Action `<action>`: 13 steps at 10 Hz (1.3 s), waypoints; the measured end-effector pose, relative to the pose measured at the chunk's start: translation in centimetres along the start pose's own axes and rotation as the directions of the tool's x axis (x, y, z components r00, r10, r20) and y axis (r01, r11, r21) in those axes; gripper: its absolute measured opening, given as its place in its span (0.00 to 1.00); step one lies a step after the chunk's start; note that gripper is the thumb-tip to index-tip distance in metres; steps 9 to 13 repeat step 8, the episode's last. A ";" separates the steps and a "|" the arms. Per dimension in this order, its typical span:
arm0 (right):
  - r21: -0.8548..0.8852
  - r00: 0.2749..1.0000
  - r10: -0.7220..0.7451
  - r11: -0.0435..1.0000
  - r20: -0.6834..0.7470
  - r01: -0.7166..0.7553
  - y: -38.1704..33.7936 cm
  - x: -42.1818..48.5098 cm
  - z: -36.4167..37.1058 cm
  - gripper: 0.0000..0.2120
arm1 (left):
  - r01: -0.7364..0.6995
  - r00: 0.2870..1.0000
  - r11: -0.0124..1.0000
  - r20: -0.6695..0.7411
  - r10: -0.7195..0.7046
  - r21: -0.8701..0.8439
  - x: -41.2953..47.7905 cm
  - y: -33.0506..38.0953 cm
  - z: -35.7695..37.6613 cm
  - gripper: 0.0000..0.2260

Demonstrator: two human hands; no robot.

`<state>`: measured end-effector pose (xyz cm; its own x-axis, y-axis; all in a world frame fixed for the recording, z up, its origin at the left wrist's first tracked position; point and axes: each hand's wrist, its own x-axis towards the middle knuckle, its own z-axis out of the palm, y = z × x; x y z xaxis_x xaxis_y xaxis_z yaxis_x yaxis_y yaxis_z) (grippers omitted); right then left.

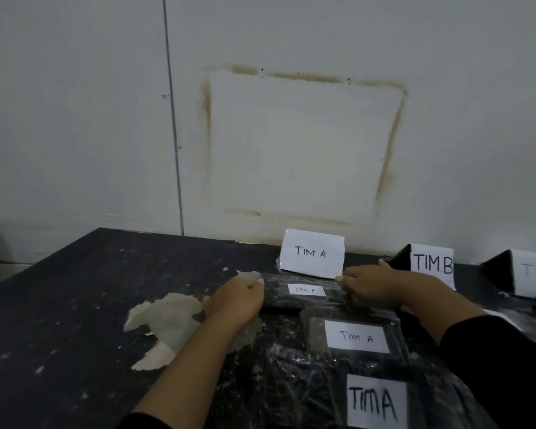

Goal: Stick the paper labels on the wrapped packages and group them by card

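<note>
A flat black wrapped package (300,300) with a small white "TIM A" label lies just in front of the standing "TIM A" card (311,253). My left hand (235,301) grips its left end and my right hand (375,287) grips its right end. Nearer to me lie a second wrapped package (353,337) and a third one (338,394), both labelled "TIM A". To the right a "TIM B" card (432,263) stands against the wall. A third card (534,270) at the far right is cut off by the frame edge.
The black table (75,305) has a torn, peeling patch of surface (164,320) left of my left hand. A white wall (291,134) rises right behind the cards. More plastic-wrapped dark items (526,317) lie at the right edge.
</note>
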<state>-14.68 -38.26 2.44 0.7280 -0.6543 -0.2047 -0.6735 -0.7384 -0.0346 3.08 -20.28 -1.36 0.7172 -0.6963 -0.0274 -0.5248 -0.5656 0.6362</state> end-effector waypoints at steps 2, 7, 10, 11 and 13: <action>0.086 0.997 0.078 0.993 -0.030 -0.075 1.6 -0.9 0.2 0.17 | -0.015 0.998 0.995 0.063 0.021 -0.099 0.1 1.6 1.1 0.23; 0.285 0.933 0.023 0.955 -0.360 0.086 0.1 -7.5 -0.6 0.16 | -0.209 0.978 0.974 0.044 0.206 0.083 -3.2 2.4 -3.2 0.22; 0.348 0.925 0.067 0.935 -0.373 0.073 -1.0 -9.3 0.0 0.18 | -0.244 0.968 0.950 -0.010 0.250 0.197 -5.3 2.3 -3.7 0.25; 0.348 0.925 0.067 0.935 -0.373 0.073 -1.0 -9.3 0.0 0.18 | -0.244 0.968 0.950 -0.010 0.250 0.197 -5.3 2.3 -3.7 0.25; 0.348 0.925 0.067 0.935 -0.373 0.073 -1.0 -9.3 0.0 0.18 | -0.244 0.968 0.950 -0.010 0.250 0.197 -5.3 2.3 -3.7 0.25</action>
